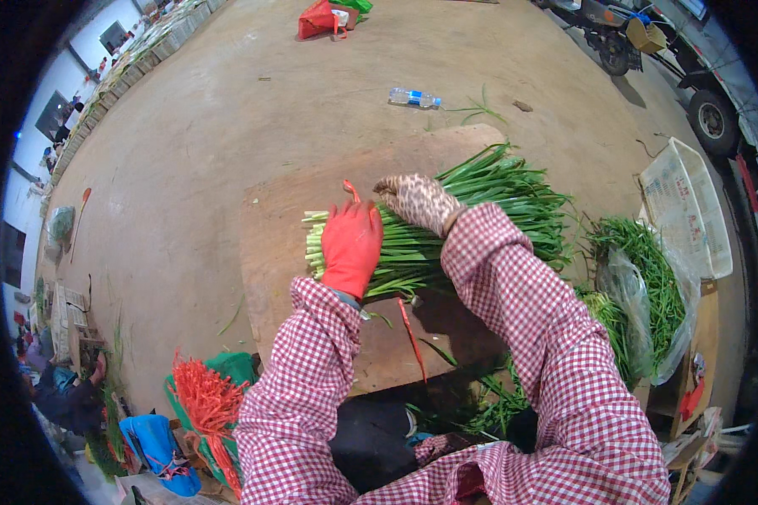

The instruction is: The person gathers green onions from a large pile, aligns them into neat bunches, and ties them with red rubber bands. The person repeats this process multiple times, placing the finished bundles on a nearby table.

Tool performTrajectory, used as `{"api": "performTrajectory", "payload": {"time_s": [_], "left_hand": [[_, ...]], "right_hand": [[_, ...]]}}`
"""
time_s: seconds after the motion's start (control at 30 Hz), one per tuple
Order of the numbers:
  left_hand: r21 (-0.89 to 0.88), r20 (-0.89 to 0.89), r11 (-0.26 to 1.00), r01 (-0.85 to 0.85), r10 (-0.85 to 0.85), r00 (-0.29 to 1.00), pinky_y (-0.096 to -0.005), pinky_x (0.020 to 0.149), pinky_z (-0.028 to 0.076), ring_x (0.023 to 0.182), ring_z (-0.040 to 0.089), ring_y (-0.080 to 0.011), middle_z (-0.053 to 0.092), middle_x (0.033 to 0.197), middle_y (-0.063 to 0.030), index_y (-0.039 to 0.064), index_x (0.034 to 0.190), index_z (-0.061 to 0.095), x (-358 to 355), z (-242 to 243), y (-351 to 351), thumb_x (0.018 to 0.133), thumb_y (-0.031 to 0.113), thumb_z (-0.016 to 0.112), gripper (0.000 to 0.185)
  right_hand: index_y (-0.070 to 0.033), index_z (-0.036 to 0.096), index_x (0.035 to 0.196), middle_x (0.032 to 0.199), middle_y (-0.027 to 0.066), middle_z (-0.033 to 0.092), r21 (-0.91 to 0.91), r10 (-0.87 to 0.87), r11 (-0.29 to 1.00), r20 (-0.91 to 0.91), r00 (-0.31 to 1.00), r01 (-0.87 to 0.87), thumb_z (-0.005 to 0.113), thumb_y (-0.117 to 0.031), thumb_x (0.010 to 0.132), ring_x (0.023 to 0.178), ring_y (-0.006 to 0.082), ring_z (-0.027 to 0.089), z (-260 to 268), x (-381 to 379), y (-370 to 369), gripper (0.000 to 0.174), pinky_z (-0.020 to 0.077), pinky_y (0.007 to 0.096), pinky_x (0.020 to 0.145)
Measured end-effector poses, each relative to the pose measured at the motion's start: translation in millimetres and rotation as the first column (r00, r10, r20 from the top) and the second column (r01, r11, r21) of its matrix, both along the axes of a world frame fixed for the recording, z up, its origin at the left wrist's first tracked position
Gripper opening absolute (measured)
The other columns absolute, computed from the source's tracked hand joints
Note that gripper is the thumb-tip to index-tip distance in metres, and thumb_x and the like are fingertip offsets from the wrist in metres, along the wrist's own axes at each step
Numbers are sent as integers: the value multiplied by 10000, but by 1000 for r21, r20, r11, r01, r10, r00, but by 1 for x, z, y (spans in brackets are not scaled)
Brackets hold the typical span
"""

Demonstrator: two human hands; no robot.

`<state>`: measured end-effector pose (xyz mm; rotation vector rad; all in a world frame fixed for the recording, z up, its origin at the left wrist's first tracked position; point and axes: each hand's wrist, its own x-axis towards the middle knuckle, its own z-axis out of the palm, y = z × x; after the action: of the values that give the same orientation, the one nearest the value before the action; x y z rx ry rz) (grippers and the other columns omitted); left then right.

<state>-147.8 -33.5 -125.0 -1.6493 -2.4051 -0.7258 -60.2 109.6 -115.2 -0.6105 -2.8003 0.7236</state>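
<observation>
A thick bundle of long green leafy stalks (499, 202) lies across a low wooden board (278, 252), its pale cut ends to the left. My left hand (352, 246), in a red rubber glove, presses on the bundle just beside those ends. A red plastic strip (351, 189) sticks up past its fingertips, and another red strip (412, 341) lies on the board on the near side. My right hand (420, 199), in a leopard-print glove, rests at the far edge of the bundle with its fingers bent together; whether they hold the strip cannot be made out.
A bunch of red strips (208, 398) and a blue wrapped bundle (161, 451) are at lower left. At right are bagged greens (663, 297) and a white plastic crate (682, 202). A plastic bottle (415, 98) lies beyond the board. Another person (69, 398) is at far left.
</observation>
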Motion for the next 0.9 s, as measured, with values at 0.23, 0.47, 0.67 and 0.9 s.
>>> {"api": "performTrajectory", "payload": {"time_s": [0.23, 0.47, 0.67, 0.9], "left_hand": [[-14, -44, 999, -37, 36, 998, -468, 709, 478, 793, 607, -356, 630, 841, -170, 46, 785, 625, -5, -14, 6, 886, 233, 513, 241], [-277, 173, 937, -212, 265, 948, -449, 735, 484, 861, 627, -359, 641, 989, -215, 36, 917, 644, -6, -12, 15, 900, 291, 501, 293], [111, 358, 960, -256, 202, 912, -452, 748, 495, 859, 631, -367, 653, 909, -198, 43, 926, 648, -26, -26, 25, 835, 298, 606, 274], [-154, 584, 971, -183, 239, 776, -403, 769, 489, 893, 651, -324, 676, 952, -184, 74, 1063, 681, -43, -17, 26, 865, 327, 564, 342]], "right_hand": [[-85, 669, 1122, 1090, 154, 668, -32, -30, 998, 360, 933, 45, 606, -358, 841, 1023, 304, 640, 2, -89, 11, 397, 500, 425, 889], [-31, 673, 988, 960, 179, 682, -179, -131, 973, 102, 986, 148, 615, -349, 827, 928, 306, 660, 3, -70, 18, 361, 508, 399, 819], [-40, 655, 1017, 889, 145, 689, -431, -56, 902, -120, 991, -2, 599, -331, 878, 828, 236, 674, 8, -36, 13, 327, 518, 367, 756], [-97, 621, 1110, 935, 165, 668, 51, 53, 998, -352, 935, -38, 643, -274, 847, 888, 333, 647, 57, 16, -20, 317, 530, 399, 761]]}}
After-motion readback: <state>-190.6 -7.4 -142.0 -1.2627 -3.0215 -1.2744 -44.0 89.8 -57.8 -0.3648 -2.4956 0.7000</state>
